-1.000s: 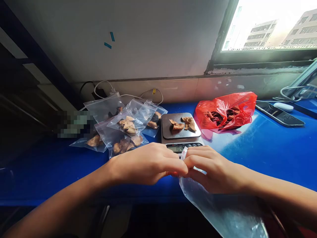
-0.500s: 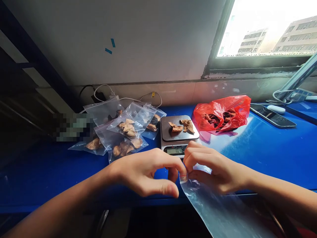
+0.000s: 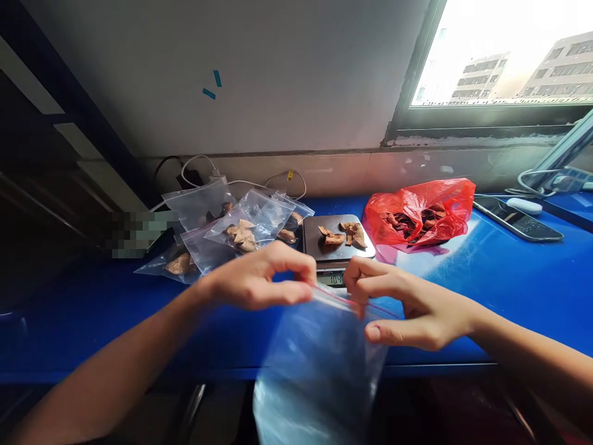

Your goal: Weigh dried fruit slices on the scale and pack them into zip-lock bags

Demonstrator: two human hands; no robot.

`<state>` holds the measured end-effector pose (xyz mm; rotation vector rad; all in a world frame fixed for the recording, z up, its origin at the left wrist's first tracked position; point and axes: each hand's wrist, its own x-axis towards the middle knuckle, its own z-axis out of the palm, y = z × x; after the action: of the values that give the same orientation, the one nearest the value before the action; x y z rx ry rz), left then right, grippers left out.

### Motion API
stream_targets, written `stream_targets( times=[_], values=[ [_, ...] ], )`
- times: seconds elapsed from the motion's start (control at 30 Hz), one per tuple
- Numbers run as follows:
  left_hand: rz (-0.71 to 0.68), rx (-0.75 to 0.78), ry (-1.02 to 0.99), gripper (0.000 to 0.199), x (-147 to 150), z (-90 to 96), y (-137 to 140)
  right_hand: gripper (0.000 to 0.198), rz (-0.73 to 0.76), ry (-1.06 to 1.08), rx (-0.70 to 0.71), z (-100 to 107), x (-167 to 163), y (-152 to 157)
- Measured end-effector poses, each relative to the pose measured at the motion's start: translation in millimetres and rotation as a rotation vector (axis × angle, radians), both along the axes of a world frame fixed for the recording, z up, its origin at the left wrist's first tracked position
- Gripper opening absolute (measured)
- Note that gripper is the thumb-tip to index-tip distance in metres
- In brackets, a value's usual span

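I'm seeing the table (image 3: pixel 486 296) glowing deep blue. Far right, a carrier bag (image 3: pixel 412 201) is shining see-through red; nearer, a clear bag (image 3: pixel 319 358) is showing a red stripe. Brown pieces (image 3: pixel 354 235) are contrasting with a silvery scale (image 3: pixel 328 254), teal strips (image 3: pixel 217 78) with the grey wall (image 3: pixel 296 80).

from afar i see two pieces (image 3: pixel 353 235) on the scale (image 3: pixel 346 250), filled bags (image 3: pixel 239 233) to its left, a carrier bag (image 3: pixel 420 213) then phone (image 3: pixel 523 221) right, the held bag (image 3: pixel 324 364) nearer.

The left hand (image 3: pixel 252 279), at seven o'clock, is bare; the right hand (image 3: pixel 424 309), at four o'clock, also; both forearms (image 3: pixel 139 361) are bare.
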<state>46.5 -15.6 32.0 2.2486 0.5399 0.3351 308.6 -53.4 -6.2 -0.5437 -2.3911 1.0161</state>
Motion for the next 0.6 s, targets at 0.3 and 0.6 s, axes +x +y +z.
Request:
stream_targets(
  times=[0.3, 0.6],
  values=[
    [0.393, 0.245, -0.021, 0.028, 0, -5.4, -1, 0.007, -0.138, 0.152, 0.418, -7, -7, -6],
    [0.140, 0.367, -0.013, 0.115, 23, -22.5, -53, 0.014, -0.093, 0.283, 0.667, -18, -32, -18]
  ],
)
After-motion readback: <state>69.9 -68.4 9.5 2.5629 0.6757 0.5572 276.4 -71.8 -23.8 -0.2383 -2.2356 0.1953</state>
